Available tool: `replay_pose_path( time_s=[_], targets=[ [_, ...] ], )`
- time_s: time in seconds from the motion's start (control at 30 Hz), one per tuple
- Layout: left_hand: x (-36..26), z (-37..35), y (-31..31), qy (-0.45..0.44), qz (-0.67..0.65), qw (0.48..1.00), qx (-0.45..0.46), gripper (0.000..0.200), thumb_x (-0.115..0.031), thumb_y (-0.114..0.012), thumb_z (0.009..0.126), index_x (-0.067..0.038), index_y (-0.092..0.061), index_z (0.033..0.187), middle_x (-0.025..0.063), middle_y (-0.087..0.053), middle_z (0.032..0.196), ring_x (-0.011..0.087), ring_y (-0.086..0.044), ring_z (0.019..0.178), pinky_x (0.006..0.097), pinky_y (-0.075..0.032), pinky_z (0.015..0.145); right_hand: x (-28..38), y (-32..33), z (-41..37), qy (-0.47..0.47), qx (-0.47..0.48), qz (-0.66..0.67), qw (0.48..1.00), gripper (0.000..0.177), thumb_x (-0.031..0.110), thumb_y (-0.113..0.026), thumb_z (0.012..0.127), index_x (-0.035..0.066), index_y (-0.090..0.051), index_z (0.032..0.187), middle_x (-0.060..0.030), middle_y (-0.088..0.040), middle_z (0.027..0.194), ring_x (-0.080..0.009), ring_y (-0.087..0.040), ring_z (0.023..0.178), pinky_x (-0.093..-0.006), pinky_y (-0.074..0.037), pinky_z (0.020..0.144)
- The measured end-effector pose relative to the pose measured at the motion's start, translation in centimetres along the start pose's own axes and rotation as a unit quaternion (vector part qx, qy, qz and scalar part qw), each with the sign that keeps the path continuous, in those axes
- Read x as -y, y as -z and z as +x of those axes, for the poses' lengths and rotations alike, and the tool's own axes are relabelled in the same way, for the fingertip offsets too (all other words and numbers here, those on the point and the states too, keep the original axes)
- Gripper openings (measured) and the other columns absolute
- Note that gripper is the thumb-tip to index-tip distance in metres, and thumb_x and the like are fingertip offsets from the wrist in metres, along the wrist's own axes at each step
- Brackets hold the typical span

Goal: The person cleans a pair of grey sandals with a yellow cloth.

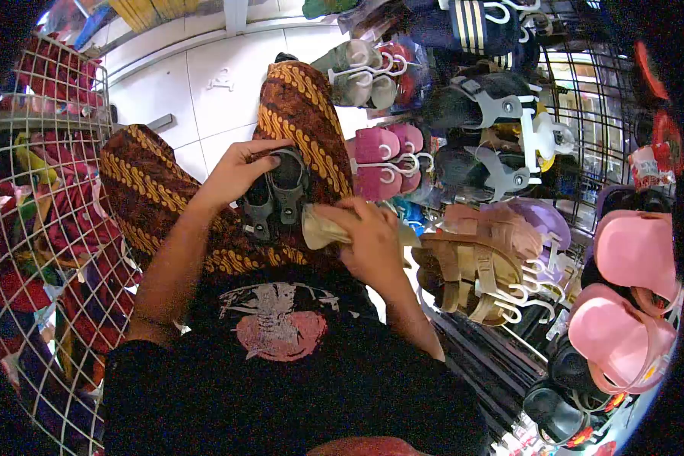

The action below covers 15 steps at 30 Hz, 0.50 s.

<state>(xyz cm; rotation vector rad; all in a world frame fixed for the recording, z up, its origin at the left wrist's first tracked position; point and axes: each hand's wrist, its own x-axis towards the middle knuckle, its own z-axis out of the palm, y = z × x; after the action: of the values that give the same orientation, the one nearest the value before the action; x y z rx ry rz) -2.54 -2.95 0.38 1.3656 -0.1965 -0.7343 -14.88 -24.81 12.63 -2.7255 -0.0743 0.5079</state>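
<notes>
The floor [205, 76] is white tile, seen beyond the pair of dark sandals [275, 196] that sits in the middle of the view. To the right of the dark sandals stands a black wire rack [600, 99] crowded with footwear on white plastic hooks. Magenta slippers [384, 156] hang nearest to the pair, tan strapped sandals [471, 258] a little lower, and pink clogs [631, 289] farthest out at the edge. Well to the left of the dark sandals is a white wire basket [23, 228] stuffed with red and mixed-colour goods (too jumbled to tell apart).

The dark sandals lie on the person's lap, resting on brown-and-gold batik cloth [304, 114] drawn over the raised knees, with a black printed shirt [281, 380] below them. They are dark grey to black, placed side by side with soles down. Their straps face the camera and the toes point away from the person.

The left hand [235, 173] comes in from the left of the dark sandals. Its fingers are curled over the far end of the pair and closed on it, holding it against the knee. The right hand [372, 239] is just to the right of the dark sandals. It is closed into a loose fist around a crumpled beige cloth [323, 228], and the free end of the cloth is pressed against the near side of the right-hand sandal.
</notes>
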Motion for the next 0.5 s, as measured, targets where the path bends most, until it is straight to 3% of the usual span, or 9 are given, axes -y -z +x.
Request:
replay_pose_path(
  time_s=[0.07, 0.17, 0.27, 0.4, 0.5],
  targets=[
    [0.0, 0.0, -0.2, 0.006, 0.004, 1.0, 0.0, 0.035, -0.003, -0.058, 0.094, -0.001, -0.064, 0.128, 0.005, -0.068, 0.111, 0.013, -0.062, 0.098, 0.0276, -0.049, 0.091, 0.8, -0.8, 0.7, 0.004, -0.08, -0.012, 0.997, 0.068, -0.001, -0.064, 0.068, 0.03, -0.065, 0.128, -0.0048, -0.059, 0.118, -0.0295, -0.058, 0.11, -0.0425, -0.036, 0.1],
    [-0.1, 0.0, 0.2, 0.01, 0.025, 1.0, 0.016, 0.036, -0.004, -0.058, 0.095, -0.002, -0.063, 0.131, 0.0046, -0.068, 0.112, 0.0125, -0.061, 0.1, 0.0272, -0.048, 0.093, 0.5, -0.7, 0.2, 0.037, -0.057, -0.013, 0.998, 0.069, -0.001, -0.065, 0.067, 0.028, -0.064, 0.129, -0.0052, -0.059, 0.118, -0.0299, -0.058, 0.11, -0.0425, -0.037, 0.099],
    [-0.5, -0.2, 0.3, -0.017, 0.055, 0.997, 0.041, 0.037, -0.005, -0.057, 0.096, -0.003, -0.06, 0.133, 0.004, -0.067, 0.114, 0.0118, -0.06, 0.103, 0.0269, -0.046, 0.095, 0.6, 1.2, -0.4, 0.03, 0.047, 0.006, 0.998, 0.068, -0.001, -0.067, 0.066, 0.027, -0.064, 0.128, -0.0054, -0.059, 0.117, -0.0295, -0.058, 0.109, -0.0431, -0.037, 0.098],
    [-0.3, -0.2, 0.0, -0.034, 0.057, 0.997, 0.046, 0.037, -0.007, -0.056, 0.098, -0.003, -0.06, 0.134, 0.0033, -0.067, 0.116, 0.0113, -0.059, 0.104, 0.0265, -0.045, 0.096, 1.4, 0.4, 1.0, 0.005, -0.057, -0.029, 0.998, 0.065, 0.0, -0.067, 0.066, 0.026, -0.065, 0.126, -0.0036, -0.06, 0.116, -0.0285, -0.058, 0.108, -0.0422, -0.037, 0.097],
    [-0.1, -0.3, 0.0, -0.025, 0.054, 0.998, 0.038, 0.036, -0.007, -0.056, 0.098, -0.003, -0.06, 0.134, 0.0034, -0.067, 0.117, 0.0116, -0.059, 0.105, 0.0264, -0.045, 0.096, 0.8, 1.6, 0.4, 0.019, 0.045, -0.023, 0.999, 0.065, 0.0, -0.067, 0.066, 0.025, -0.065, 0.126, -0.0032, -0.06, 0.117, -0.0279, -0.058, 0.109, -0.041, -0.038, 0.097]
  ],
)
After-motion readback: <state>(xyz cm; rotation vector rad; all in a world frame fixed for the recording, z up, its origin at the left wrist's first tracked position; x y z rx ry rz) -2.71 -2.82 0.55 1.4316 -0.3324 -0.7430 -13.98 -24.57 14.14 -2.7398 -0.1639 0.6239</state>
